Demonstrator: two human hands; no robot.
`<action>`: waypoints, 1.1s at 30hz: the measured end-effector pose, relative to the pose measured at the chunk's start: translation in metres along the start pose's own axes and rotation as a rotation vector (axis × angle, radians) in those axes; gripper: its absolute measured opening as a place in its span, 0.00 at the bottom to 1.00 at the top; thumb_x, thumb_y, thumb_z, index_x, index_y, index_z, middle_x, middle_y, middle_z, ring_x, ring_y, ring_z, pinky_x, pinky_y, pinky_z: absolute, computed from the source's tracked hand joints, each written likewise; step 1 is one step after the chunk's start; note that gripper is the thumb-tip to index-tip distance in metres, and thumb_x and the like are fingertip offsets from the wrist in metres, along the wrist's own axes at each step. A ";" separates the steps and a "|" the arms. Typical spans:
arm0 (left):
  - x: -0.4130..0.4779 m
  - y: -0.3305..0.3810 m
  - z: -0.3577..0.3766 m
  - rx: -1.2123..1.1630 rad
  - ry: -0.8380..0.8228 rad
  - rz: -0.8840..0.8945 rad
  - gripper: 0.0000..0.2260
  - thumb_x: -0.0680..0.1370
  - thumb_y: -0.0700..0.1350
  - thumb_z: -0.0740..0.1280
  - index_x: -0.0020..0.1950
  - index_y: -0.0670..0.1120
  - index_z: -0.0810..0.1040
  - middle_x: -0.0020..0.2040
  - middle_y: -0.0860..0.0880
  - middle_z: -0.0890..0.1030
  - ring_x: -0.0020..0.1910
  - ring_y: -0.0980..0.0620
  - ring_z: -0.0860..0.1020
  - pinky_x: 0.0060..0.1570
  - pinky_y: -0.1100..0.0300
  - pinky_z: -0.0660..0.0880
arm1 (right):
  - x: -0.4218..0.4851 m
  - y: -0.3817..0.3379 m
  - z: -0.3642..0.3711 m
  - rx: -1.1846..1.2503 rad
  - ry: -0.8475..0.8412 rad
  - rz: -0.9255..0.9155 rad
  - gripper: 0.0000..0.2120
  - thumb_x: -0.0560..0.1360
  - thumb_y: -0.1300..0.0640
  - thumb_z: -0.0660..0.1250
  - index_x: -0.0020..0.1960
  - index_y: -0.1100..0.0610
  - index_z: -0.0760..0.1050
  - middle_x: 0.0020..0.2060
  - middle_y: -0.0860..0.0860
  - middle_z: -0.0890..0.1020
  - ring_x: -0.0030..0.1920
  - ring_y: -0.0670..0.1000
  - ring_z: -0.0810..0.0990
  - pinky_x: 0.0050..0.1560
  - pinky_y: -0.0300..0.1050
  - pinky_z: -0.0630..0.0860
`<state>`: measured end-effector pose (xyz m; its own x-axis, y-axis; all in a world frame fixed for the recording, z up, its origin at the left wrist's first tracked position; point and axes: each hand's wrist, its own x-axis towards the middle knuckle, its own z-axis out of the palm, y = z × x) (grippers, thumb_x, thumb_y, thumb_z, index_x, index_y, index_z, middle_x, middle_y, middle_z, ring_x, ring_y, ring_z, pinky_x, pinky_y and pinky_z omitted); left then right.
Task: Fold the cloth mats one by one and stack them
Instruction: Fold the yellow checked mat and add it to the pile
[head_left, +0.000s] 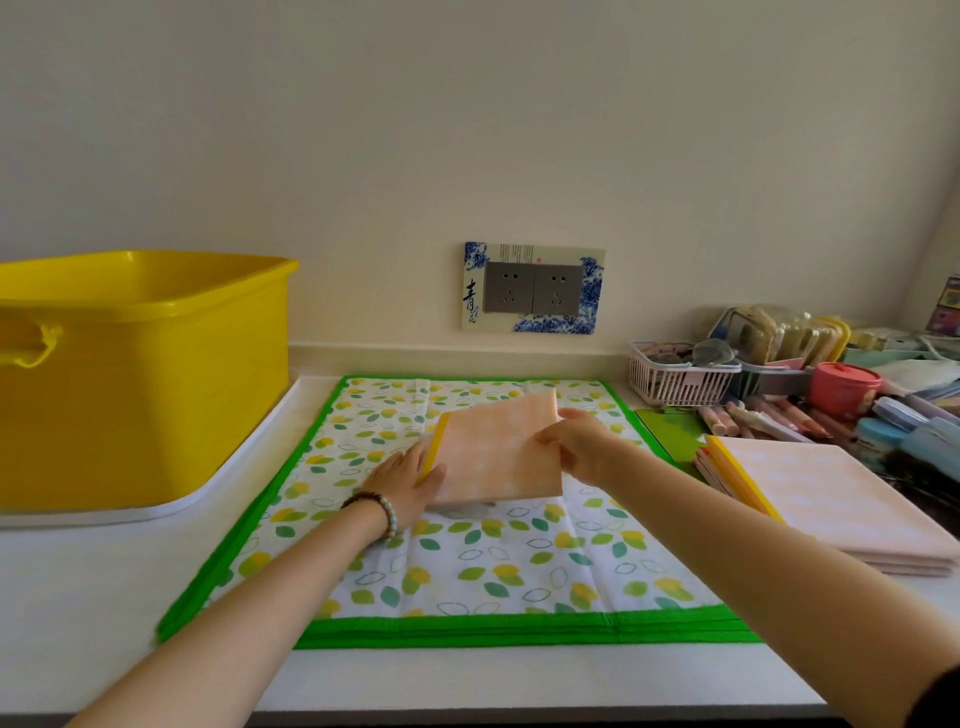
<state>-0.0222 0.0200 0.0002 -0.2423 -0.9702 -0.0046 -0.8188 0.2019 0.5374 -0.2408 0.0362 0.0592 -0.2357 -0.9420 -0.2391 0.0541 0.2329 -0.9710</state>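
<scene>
On the counter (78, 597), a folded mat (498, 452) is over the middle of a spread mat (467, 571), a tub (140, 374) left, a stack of folded mats (841, 509) right, a basket (675, 379) beyond the stack.

Both bare forearms reach forward and angle toward each other. The left hand (408, 480) is back up and has a bead bracelet (374, 512) on the wrist. It holds the left edge of the mat (498, 452), thumb on top. The right hand (576, 447) pinches the right edge with curled fingers.
</scene>
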 end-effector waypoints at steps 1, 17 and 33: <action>0.001 0.006 -0.002 -0.106 0.001 -0.027 0.33 0.78 0.64 0.49 0.77 0.46 0.51 0.75 0.46 0.60 0.72 0.46 0.62 0.70 0.52 0.61 | -0.002 -0.005 -0.005 0.016 -0.004 -0.027 0.31 0.72 0.75 0.62 0.72 0.59 0.60 0.61 0.62 0.74 0.57 0.61 0.76 0.45 0.49 0.78; 0.015 0.201 0.030 -1.191 -0.270 0.035 0.02 0.77 0.43 0.67 0.47 0.44 0.78 0.42 0.48 0.81 0.36 0.53 0.80 0.34 0.65 0.79 | -0.057 -0.073 -0.222 -0.177 0.131 -0.109 0.20 0.74 0.66 0.66 0.64 0.56 0.71 0.56 0.56 0.78 0.55 0.58 0.78 0.58 0.57 0.74; 0.023 0.286 0.131 -1.088 -0.387 -0.126 0.12 0.73 0.38 0.71 0.56 0.39 0.77 0.38 0.46 0.81 0.24 0.58 0.79 0.25 0.65 0.77 | -0.046 -0.027 -0.334 -0.364 0.283 0.157 0.22 0.76 0.67 0.63 0.69 0.58 0.69 0.64 0.58 0.75 0.64 0.58 0.73 0.64 0.45 0.69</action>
<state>-0.3300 0.0734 0.0434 -0.4876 -0.8316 -0.2658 -0.0137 -0.2971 0.9548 -0.5554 0.1537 0.0976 -0.5094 -0.7976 -0.3231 -0.2208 0.4840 -0.8468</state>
